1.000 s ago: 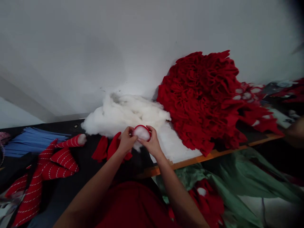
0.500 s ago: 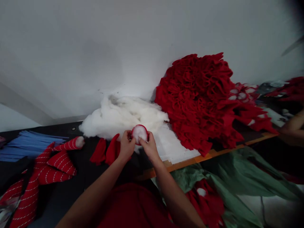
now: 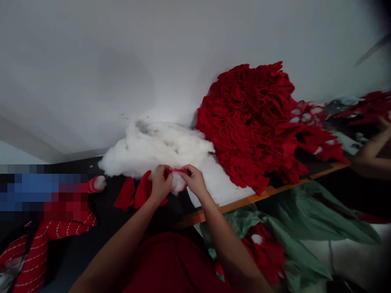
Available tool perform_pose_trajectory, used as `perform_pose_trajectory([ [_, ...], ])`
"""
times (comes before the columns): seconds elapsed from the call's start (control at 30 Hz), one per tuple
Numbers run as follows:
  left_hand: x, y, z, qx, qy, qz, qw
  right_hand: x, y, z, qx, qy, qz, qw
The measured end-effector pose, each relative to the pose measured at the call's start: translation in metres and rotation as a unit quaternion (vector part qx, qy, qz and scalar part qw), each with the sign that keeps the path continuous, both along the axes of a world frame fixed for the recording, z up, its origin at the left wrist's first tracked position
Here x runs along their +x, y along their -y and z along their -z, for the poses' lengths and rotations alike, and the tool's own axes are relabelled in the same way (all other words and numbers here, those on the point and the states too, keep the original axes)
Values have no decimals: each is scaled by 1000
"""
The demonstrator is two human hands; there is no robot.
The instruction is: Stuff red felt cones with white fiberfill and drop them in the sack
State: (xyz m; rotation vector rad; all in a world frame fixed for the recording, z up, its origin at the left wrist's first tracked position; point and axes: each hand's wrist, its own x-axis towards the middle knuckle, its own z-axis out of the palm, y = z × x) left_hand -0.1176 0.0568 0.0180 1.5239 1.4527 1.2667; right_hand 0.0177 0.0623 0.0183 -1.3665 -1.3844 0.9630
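Note:
Between my two hands is a small red fabric piece with white stuffing (image 3: 177,183) showing in its opening. My left hand (image 3: 161,182) pinches its left edge, and my right hand (image 3: 194,180) pinches the right edge. The red rim is pulled into a nearly straight line along the top. Just behind lies a loose heap of white fiberfill (image 3: 155,146). Beside my left hand, red felt pieces (image 3: 126,194) rest on the dark table (image 3: 106,228).
A tall pile of red felt pieces (image 3: 244,122) leans against the wall on the right. Red striped stuffed pieces (image 3: 35,260) lie at left. A white sheet (image 3: 226,187) is under the fiberfill. Green bags (image 3: 302,215) hang below the wooden edge. Another person's arm (image 3: 374,148) shows at far right.
Both hands have shifted their grip to the rim of the red piece. Its round, stuffed opening has been stretched sideways and tipped, with the white now below the rim.

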Motion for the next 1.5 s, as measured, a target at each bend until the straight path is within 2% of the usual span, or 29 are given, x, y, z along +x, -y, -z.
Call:
perform_pose_trajectory([
  [0.1,0,6,1,8,-11,11,1000,-3,3,4,20,31,64,997],
  [0.17,0,9,2,25,-43,16,999,-6,7,3,34,31,83,996],
  [0.23,0,9,1,56,-99,12,993,-10,14,1,64,48,71,994],
  [0.33,-1,8,-6,107,-148,0,983,-13,28,-5,159,102,60,980],
  [0.43,-5,13,-20,112,-72,27,991,-7,39,-13,234,108,112,960],
  [0.5,-9,20,-27,42,72,45,996,0,44,-19,242,59,148,957],
  [0.57,-11,26,-29,-91,247,56,963,5,47,-23,229,-19,180,956],
  [0.67,-2,29,-24,-269,415,129,860,4,55,-20,163,-124,194,959],
  [0.73,10,26,-20,-316,497,171,790,0,63,-14,89,-146,165,971],
  [0.77,16,24,-18,-325,538,167,759,-2,68,-11,56,-141,160,976],
  [0.8,22,21,-17,-329,568,148,739,-2,73,-9,34,-128,172,976],
  [0.83,27,18,-16,-330,581,123,734,-2,79,-7,28,-111,199,973],
  [0.9,33,13,-14,-329,582,82,739,0,91,-8,49,-72,248,965],
  [1.0,40,14,-12,-311,583,69,747,0,105,-13,83,-25,213,973],
  [1.13,49,34,-15,-260,582,142,757,-11,112,-9,100,32,174,979],
  [1.27,48,50,-19,-228,549,232,770,-18,115,0,165,142,140,966],
  [1.37,44,51,-19,-237,557,234,761,-17,120,-1,178,168,133,960],
  [1.5,46,52,-21,-263,574,209,747,-10,125,-11,183,126,141,965],
])
